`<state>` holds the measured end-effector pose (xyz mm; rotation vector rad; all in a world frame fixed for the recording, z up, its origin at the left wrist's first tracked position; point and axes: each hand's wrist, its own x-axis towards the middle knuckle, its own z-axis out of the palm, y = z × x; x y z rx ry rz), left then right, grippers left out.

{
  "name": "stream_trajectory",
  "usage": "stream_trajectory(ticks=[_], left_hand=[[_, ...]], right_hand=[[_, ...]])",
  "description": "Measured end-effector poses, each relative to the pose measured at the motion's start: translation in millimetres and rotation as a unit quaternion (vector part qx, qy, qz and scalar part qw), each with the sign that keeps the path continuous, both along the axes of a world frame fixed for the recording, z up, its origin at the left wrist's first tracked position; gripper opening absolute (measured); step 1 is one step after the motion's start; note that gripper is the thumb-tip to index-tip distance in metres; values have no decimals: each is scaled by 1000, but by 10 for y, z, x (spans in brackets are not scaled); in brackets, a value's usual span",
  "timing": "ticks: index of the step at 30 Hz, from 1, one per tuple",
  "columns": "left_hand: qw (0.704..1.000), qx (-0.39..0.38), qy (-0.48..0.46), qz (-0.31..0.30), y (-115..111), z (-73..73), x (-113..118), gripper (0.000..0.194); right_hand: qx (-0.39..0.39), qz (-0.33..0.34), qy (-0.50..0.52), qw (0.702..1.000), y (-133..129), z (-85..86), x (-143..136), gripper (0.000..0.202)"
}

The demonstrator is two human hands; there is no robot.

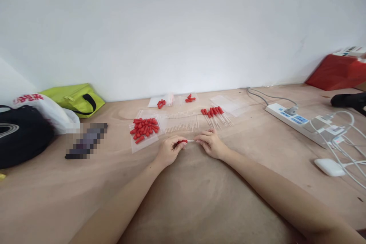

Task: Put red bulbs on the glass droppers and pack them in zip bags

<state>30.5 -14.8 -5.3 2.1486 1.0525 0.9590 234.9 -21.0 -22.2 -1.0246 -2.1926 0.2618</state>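
Note:
My left hand pinches a small red bulb-shaped piece. A thin pale stick runs from it into the closed fingers of my right hand. Stick and red piece meet end to end between the hands; how deep the stick goes in cannot be seen. Left of my hands, a pile of red pieces lies on a clear plastic bag. Beyond my hands, several loose pale sticks lie in rows. At their right, several sticks with red ends are lined up side by side.
Farther back are small groups of red pieces and a flat clear bag. A power strip with tangled white cables and a white charger lies right. A yellow-green bag and a blurred dark phone-like object are left.

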Motion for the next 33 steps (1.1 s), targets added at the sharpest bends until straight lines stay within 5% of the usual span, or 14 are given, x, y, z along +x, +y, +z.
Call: stream_trajectory(ticks=[13, 33], left_hand=[[993, 76, 90, 10, -30, 38, 19, 16], [981, 144, 123, -28, -46, 10, 24, 16]], right_hand=[[58, -35, -106, 992, -36, 83, -32, 20], [59, 15, -82, 995, -66, 18, -125, 25]])
